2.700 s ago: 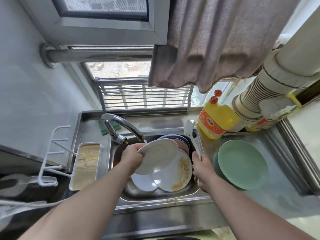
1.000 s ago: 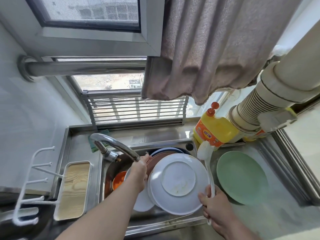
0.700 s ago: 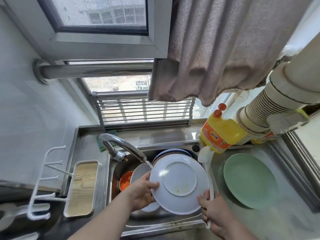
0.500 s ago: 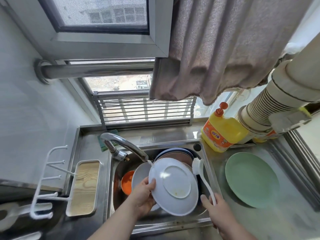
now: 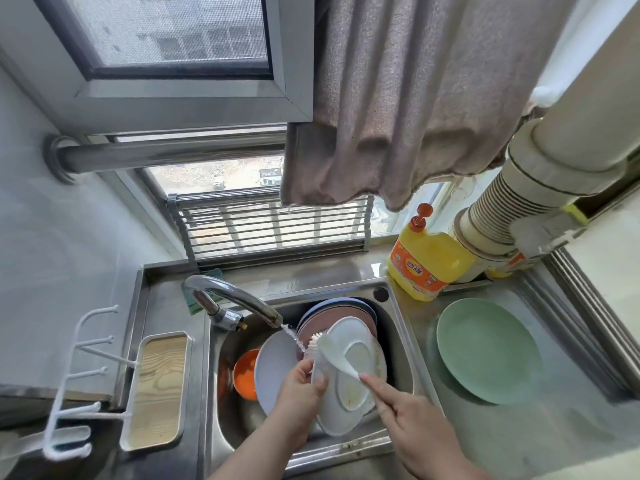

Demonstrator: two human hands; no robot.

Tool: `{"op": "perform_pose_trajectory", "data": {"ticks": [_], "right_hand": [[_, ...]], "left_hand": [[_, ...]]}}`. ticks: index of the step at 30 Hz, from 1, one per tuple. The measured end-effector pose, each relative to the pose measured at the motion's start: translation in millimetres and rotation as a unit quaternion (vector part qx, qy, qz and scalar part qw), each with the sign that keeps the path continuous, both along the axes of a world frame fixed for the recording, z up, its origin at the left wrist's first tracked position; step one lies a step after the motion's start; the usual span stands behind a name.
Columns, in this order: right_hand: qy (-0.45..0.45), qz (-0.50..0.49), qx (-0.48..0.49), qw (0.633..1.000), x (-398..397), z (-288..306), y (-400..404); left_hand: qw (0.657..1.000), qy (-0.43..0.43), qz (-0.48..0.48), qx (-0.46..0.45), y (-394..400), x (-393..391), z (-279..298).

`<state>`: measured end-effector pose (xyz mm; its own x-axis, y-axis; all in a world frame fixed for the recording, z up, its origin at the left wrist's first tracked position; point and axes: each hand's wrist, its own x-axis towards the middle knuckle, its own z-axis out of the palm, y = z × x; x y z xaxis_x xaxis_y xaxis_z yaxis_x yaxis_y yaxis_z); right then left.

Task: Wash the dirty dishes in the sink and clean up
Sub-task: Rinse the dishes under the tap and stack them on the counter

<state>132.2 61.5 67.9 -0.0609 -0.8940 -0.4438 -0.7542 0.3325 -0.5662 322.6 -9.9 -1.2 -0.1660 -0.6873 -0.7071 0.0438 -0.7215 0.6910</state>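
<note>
My left hand [image 5: 300, 393] grips the left rim of a white plate [image 5: 349, 386], held tilted on edge over the steel sink [image 5: 401, 327], its underside facing me. My right hand [image 5: 412, 420] holds a white dish brush [image 5: 332, 355] by the handle, index finger along it; the brush head lies across the plate's top edge under the water stream. The faucet [image 5: 239, 299] runs onto the brush. In the sink lie a grey plate [image 5: 273, 368], an orange bowl [image 5: 244, 372] and a stack of brown and blue plates [image 5: 332, 311].
A green plate [image 5: 488, 348] lies on the steel counter right of the sink. A yellow detergent bottle [image 5: 426, 261] stands behind it beside a ribbed duct [image 5: 498, 216]. A wooden tray [image 5: 156, 389] and white hook rack [image 5: 79, 386] sit left. A curtain [image 5: 415, 98] hangs overhead.
The plate has tilted further on edge, and my right hand has swung the brush left onto its top edge under the running water.
</note>
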Motion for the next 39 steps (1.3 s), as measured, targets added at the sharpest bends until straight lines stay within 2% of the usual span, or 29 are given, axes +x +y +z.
{"op": "perform_pose_trajectory", "data": {"ticks": [2,5,7,11,13,15,18,20,23,26,30,35,39], "right_hand": [[-0.012,-0.063,-0.023,0.998,-7.8,-6.3,-11.0],[-0.02,-0.178,-0.001,0.984,-37.5,-17.5,-31.1],[-0.037,-0.2,0.014,0.979,-41.3,-22.2,-29.5],[-0.141,-0.179,0.005,0.974,-6.6,-20.0,-10.4],[-0.166,-0.236,-0.002,0.958,-9.1,-31.7,-9.5],[-0.176,-0.308,0.023,0.935,-29.2,-47.1,-8.9],[-0.161,-0.316,0.083,0.931,-49.3,-61.3,10.4],[-0.187,-0.326,0.098,0.921,-48.9,-64.7,17.1],[-0.227,-0.361,0.039,0.904,-44.3,-66.1,-0.6],[-0.215,-0.341,-0.006,0.915,-42.6,-65.2,-12.5],[-0.188,-0.353,0.021,0.917,-39.6,-63.4,17.8],[-0.165,-0.202,-0.012,0.965,-1.3,-32.5,34.8],[-0.154,-0.193,-0.055,0.968,-8.7,-38.7,15.3]], "left_hand": [[1.0,-0.006,-0.001,0.002,0.8,-0.4,-0.4],[1.0,-0.009,0.016,0.013,2.2,4.4,-2.4],[0.999,-0.025,0.031,0.017,1.2,7.9,-3.3],[0.998,-0.045,0.037,0.012,-2.4,8.7,0.2],[0.998,-0.048,0.036,0.009,-2.8,9.3,2.7],[0.998,-0.046,0.045,0.005,-4.0,11.8,4.8],[0.997,-0.035,0.063,-0.011,-8.2,13.3,11.3],[0.997,-0.031,0.062,-0.02,-11.6,9.4,16.6],[0.998,-0.039,0.036,-0.034,-14.3,-3.5,22.6],[0.997,-0.048,0.042,-0.031,-14.1,-13.5,25.9],[0.995,-0.051,0.079,-0.036,-26.2,-19.1,35.1],[0.993,-0.072,0.079,-0.046,-34.1,-38.2,47.6],[0.993,-0.084,0.072,-0.044,-32.8,-48.5,59.3]]}}
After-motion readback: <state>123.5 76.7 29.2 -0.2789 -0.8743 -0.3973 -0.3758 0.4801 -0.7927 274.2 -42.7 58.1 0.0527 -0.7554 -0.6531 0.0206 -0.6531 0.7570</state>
